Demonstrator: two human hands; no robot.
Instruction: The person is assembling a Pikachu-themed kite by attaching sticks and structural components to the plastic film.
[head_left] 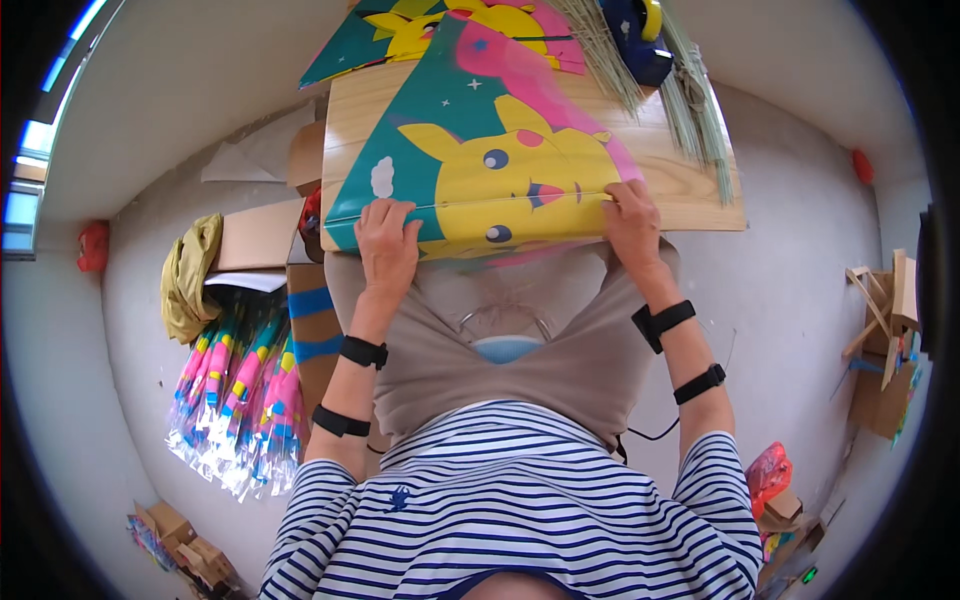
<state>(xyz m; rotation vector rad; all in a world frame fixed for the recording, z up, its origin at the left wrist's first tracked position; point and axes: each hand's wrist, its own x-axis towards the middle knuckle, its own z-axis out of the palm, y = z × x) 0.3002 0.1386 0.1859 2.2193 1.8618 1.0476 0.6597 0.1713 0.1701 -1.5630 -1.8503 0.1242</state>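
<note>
A triangular printed kite sheet (545, 150), green and pink with a yellow cartoon animal, lies on the wooden table and overhangs its near edge. A thin pale line, a rod or a fold, crosses it between my hands; I cannot tell which. My left hand (387, 238) is closed on the sheet's near left part, fingers bent on top along that line. At the right side, my right hand (635, 222) pinches the sheet where the line meets its pink edge. The undersides of both grips are hidden.
More printed sheets (405, 45) lie at the table's far side. Bundles of thin pale sticks (690, 110) and a dark blue tape dispenser (636, 50) sit at the far right of the table (680, 205). Left of me are bagged colourful packages (240, 390) and a cardboard box (258, 237).
</note>
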